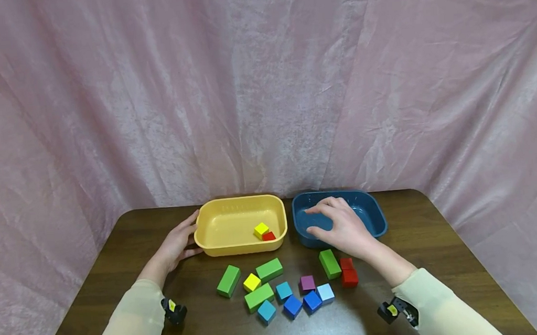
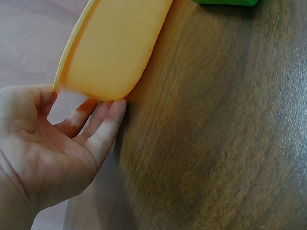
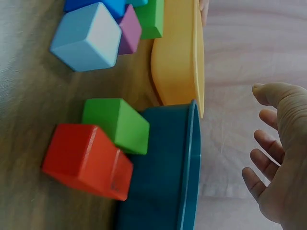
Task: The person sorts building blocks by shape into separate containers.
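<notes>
At the left end of the yellow bin (image 1: 223, 229), my left hand (image 1: 176, 245) touches the outer wall with its fingertips. The left wrist view shows the thumb at the rim and the fingers lightly bent against the side. A yellow cube (image 1: 261, 229) and a red block (image 1: 268, 236) lie inside that bin. Over the blue bin (image 1: 374, 214) hovers my right hand (image 1: 344, 227), thumb and fingers spread apart with nothing between them. It hides part of the bin's inside. Two red blocks (image 3: 72, 151) and a green block (image 3: 117, 124) stand by the blue bin's near side.
Nearer on the wooden table (image 1: 205, 330) lie several green blocks (image 1: 229, 281), a yellow cube (image 1: 252, 282), several blue cubes (image 1: 292, 306), a light blue cube (image 1: 326, 293) and a purple cube (image 1: 307, 284). A pink curtain (image 1: 243, 85) hangs behind the bins.
</notes>
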A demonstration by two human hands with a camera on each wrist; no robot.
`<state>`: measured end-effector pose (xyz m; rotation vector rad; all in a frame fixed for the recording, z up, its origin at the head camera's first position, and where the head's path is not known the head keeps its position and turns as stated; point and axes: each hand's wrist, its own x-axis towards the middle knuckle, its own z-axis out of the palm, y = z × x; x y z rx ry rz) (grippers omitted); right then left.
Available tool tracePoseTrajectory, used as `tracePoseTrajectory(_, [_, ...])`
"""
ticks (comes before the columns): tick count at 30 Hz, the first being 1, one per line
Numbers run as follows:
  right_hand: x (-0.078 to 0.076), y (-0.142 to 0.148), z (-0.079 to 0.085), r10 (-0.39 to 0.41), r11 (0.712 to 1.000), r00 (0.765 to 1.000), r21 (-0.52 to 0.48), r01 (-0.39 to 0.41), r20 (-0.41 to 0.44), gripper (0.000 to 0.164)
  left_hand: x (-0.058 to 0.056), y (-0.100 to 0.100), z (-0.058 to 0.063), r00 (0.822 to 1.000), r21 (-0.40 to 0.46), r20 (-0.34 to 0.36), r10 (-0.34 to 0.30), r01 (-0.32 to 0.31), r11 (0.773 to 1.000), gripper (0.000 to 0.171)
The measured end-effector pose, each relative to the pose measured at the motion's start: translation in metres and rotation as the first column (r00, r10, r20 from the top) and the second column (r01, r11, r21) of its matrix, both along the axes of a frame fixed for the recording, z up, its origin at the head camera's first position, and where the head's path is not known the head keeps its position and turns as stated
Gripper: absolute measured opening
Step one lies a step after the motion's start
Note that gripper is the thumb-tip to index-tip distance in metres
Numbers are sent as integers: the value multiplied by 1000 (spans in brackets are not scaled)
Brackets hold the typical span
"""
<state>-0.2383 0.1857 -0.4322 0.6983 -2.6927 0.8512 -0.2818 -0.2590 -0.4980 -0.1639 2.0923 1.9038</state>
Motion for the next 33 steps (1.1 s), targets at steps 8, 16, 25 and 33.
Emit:
tracePoseTrajectory(8, [14,11,-9,7,1000,1000,15,-7,-20,36,0,0,2,1000,-3,3,-14,14,1000,57])
tracePoseTrajectory(16, [26,17,-14,14,1000,1000,28,-14,-5,37,0,0,1,1000,-14,0,-12,12,1000,57])
tracePoseTrajectory(25, [40,26,-26,46,998,998,35,-44,-49,39,-1,-1,0,1000,-12,-10,-25,25,1000,58])
tracePoseTrajectory(33, [52,29,-31,56,998,997,39,-54,-61,41,-1,-2,-1,1000,-12,-11,-26,26,1000,57])
